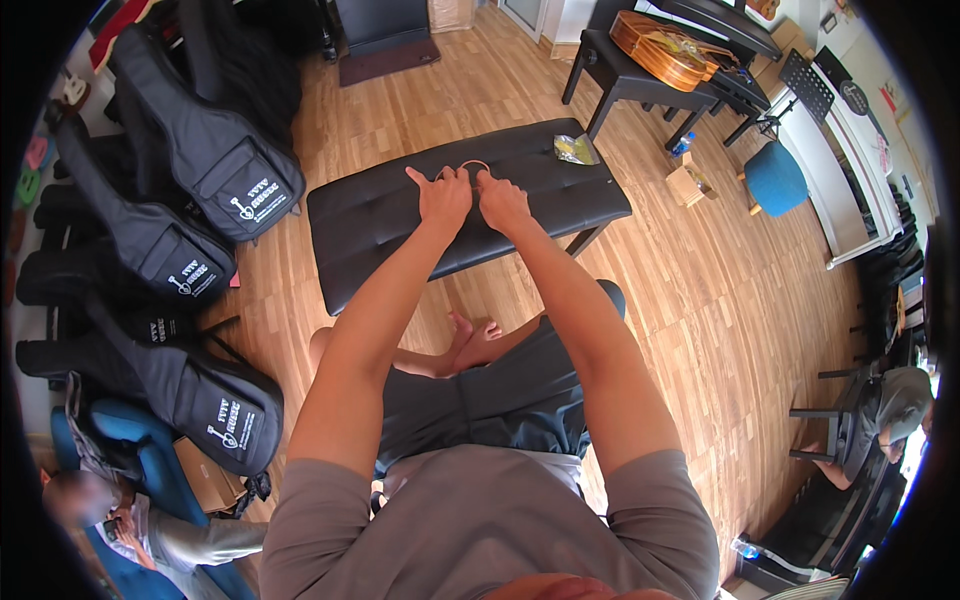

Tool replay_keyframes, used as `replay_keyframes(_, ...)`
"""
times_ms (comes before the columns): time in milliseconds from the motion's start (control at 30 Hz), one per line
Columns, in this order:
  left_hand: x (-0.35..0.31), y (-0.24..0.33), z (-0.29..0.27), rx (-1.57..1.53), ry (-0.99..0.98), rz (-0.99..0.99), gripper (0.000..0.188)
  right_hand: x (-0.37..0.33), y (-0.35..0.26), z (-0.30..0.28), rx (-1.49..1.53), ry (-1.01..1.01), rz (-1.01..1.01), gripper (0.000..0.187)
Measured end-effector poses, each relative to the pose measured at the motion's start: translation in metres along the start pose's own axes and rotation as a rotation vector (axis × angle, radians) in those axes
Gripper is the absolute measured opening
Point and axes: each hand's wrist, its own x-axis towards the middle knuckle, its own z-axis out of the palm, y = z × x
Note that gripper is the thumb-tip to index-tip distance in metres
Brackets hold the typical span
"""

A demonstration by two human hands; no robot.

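Note:
Over the black padded bench (375, 215) my two hands work close together. A thin, coppery string (477, 163) bends in a loop just beyond my fingers. My left hand (446, 200) is closed on the string, with one finger sticking out to the left. Beside it, my right hand (503, 203) pinches the same string, its fingers curled. My fingers partly hide where the string runs between them. A small clear and yellow packet (577, 150) lies on the bench's far right corner.
Black guitar bags (215, 150) crowd the left side. A wooden guitar (660, 48) rests on a black bench at far right, near a small carton (690, 182) and a blue stool (774, 178). One person (150, 515) sits lower left, another (885, 405) at right.

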Motion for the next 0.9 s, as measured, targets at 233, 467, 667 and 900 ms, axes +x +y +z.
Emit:
replay_keyframes(233,-0.006,0.008,-0.010,0.290,-0.054,0.078,0.028,-0.009,-0.012,-0.012,-0.648,-0.057,-0.161,0.022)
replay_keyframes(467,-0.003,0.010,-0.026,0.311,-0.266,0.005,0.025,-0.012,-0.008,-0.009,-0.383,-0.115,-0.146,0.023)
replay_keyframes(667,-0.018,-0.006,0.002,0.110,-0.118,0.019,0.025,-0.020,-0.002,-0.007,-0.198,-0.219,-0.099,0.046)
replay_keyframes(900,-0.032,-0.013,0.029,-0.065,0.126,0.074,0.028,-0.034,0.021,0.000,-0.333,-0.086,-0.351,0.032)
